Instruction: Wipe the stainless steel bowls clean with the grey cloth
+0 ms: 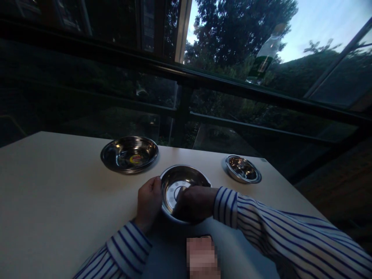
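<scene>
A steel bowl (180, 179) sits at the near middle of a pale table (58, 193). My left hand (148, 201) grips its left rim, fingers curled round the edge. My right hand (193, 203) reaches into the bowl from the right, fingers bent down on its inner bottom; whether they hold anything is hidden. Both arms wear white sleeves with blue stripes.
A wider steel dish (129, 154) with a coloured sticker stands behind on the left. A small steel bowl (243, 169) stands near the table's right edge. Dark window frames and a railing run behind the table. A blurred patch lies near my chest.
</scene>
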`<state>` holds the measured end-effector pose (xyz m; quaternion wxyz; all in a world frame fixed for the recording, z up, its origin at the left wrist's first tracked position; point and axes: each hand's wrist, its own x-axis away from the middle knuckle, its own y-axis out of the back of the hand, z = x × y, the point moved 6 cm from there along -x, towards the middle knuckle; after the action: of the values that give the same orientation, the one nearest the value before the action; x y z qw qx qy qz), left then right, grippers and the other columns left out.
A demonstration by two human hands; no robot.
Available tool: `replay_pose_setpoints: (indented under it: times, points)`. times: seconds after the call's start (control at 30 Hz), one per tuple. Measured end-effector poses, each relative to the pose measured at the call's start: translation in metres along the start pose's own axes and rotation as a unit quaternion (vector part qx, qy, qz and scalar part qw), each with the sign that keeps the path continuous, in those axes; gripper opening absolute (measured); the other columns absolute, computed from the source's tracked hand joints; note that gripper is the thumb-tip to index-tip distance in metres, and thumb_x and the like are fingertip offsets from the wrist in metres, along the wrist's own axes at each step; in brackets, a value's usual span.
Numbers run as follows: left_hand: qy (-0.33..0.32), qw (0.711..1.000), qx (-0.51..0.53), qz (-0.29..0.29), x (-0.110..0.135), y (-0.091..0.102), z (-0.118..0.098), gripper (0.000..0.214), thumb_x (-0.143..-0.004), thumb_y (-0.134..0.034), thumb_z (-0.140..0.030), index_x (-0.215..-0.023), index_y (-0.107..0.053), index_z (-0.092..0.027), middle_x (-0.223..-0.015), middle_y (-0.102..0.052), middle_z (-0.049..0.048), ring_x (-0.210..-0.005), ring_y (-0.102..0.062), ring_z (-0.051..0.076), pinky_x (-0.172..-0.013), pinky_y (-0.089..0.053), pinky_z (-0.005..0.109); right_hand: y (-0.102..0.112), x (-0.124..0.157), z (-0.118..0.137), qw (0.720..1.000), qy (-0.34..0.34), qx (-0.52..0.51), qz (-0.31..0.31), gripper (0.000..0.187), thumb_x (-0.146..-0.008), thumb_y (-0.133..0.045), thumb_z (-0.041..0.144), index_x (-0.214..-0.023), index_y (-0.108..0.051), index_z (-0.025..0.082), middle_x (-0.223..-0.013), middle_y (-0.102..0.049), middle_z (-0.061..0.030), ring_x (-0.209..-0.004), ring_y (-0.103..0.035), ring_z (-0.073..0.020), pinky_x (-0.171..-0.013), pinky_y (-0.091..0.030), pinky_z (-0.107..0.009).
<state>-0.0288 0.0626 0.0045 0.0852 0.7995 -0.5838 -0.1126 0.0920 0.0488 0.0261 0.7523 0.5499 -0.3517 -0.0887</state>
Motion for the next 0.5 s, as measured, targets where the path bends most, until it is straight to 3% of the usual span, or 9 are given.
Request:
replay_pose_setpoints:
  times: [0.1,0.2,0.33,0.5]
  points:
    - [-0.002,1.0,0.004,-0.001,0.0,-0.001,0.001,0.031,-0.076,-0.041,-0.039,-0.054,-0.051,-0.018,-0.047,-0.05,-0.0021,-0.05,-0.047,0.014,-0.048,-0.035,0.023,-0.002,0.01,-0.009,0.997,-0.045,0.03,0.062,0.023,-0.065,-0.059,0.006,-0.083,-0.069,0.015,-0.075,-0.067,-0.0065,-0.064,-0.058,-0.0158,-0.057,-0.042,-0.025]
    - [-0.002,1.0,0.003,-0.009,0.0,0.0,0.0,0.03,-0.075,-0.041,-0.038,-0.056,-0.052,-0.018,-0.049,-0.052,-0.0016,-0.053,-0.049,0.014,-0.049,-0.037,0.023,0.0,0.01,-0.007,0.998,-0.042,0.022,0.043,0.021,-0.065,-0.06,0.007,-0.083,-0.068,0.013,-0.077,-0.067,-0.008,-0.066,-0.059,-0.0169,-0.057,-0.042,-0.025]
    - [0.021,0.999,0.029,0.007,-0.001,-0.002,0.001,0.029,-0.075,-0.04,-0.038,-0.06,-0.055,-0.017,-0.054,-0.057,0.0004,-0.056,-0.053,0.016,-0.051,-0.04,0.024,0.0,-0.003,0.003,0.999,-0.009,-0.026,-0.031,0.023,-0.073,-0.053,0.012,-0.094,-0.064,0.014,-0.091,-0.066,-0.0081,-0.079,-0.059,-0.0176,-0.066,-0.043,-0.024]
    - [0.01,1.0,0.021,0.016,-0.004,-0.002,0.003,0.028,-0.074,-0.042,-0.038,-0.057,-0.053,-0.018,-0.053,-0.056,0.0006,-0.058,-0.054,0.017,-0.054,-0.041,0.025,0.007,-0.023,0.002,0.979,0.018,-0.061,-0.196,0.026,-0.081,-0.046,0.012,-0.103,-0.057,0.017,-0.1,-0.06,-0.0061,-0.087,-0.056,-0.0149,-0.073,-0.043,-0.024]
